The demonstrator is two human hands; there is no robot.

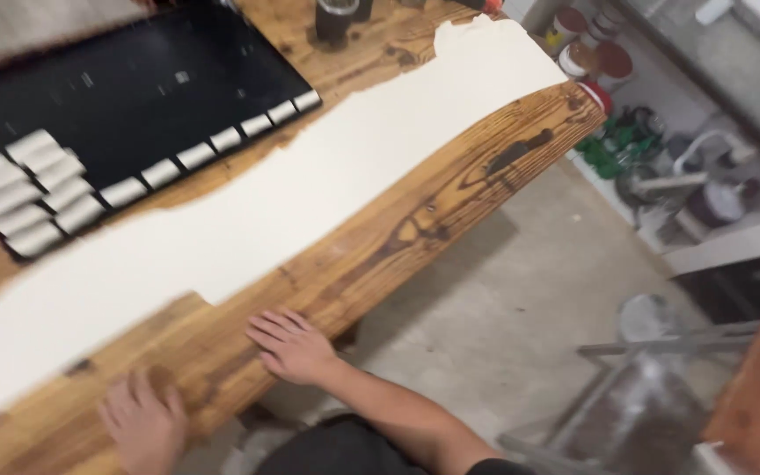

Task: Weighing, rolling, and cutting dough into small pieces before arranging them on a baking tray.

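Both hands lie flat on the wooden table (450,189), fingers spread and holding nothing. The right hand (292,346) rests just near of the long sheet of pale dough (310,189); the left hand (144,420) is blurred at the near edge. The dough runs diagonally from near left to far right, smooth, with ragged edges. Bare wood borders it on the right, up to the table's edge. A black tray (151,88) with small dough rolls (37,189) lies far left.
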